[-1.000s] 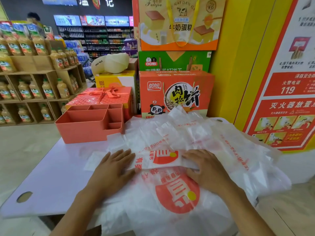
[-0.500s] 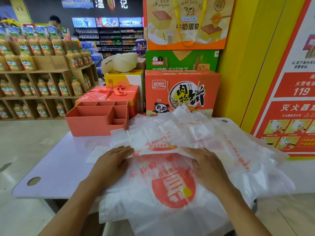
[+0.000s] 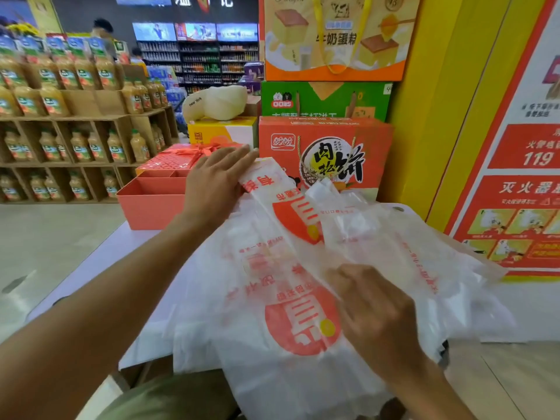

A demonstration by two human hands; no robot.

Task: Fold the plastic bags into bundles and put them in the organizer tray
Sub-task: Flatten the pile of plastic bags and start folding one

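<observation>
L grip point(image 3: 215, 183), fingers straight, steadies far end of white-red plastic bag strip point(image 3: 288, 207); R grip point(image 3: 375, 313) pinches near end for taut fold.

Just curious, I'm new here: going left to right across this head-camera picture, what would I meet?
Juice-bottle shelves, orange organizer tray, left hand, right hand gripping a plastic bag, red fire-safety poster.

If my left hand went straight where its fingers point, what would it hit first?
Likely the orange snack carton beyond the left hand, at the far end of the folded plastic bag; depth unclear.
</observation>
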